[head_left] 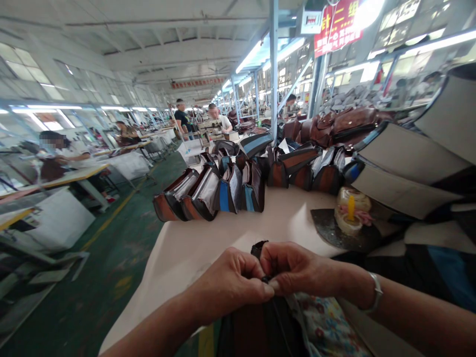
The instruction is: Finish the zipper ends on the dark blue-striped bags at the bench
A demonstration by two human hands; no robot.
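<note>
Both my hands meet at the near edge of a pale work table point(208, 238). My left hand point(232, 282) and my right hand point(297, 270) are closed in a pinch on the top edge of a dark brown and black bag piece point(260, 327) that hangs down toward me. A small black tab of it sticks up between my fingers. A silver bracelet sits on my right wrist.
Rows of brown, black and blue bags point(211, 191) stand across the table. Grey-faced bag panels point(405, 168) are stacked at the right. A dark dish with a yellow-tipped pot point(349, 213) lies near my right hand. Other people point(59, 153) work at tables beyond the green aisle.
</note>
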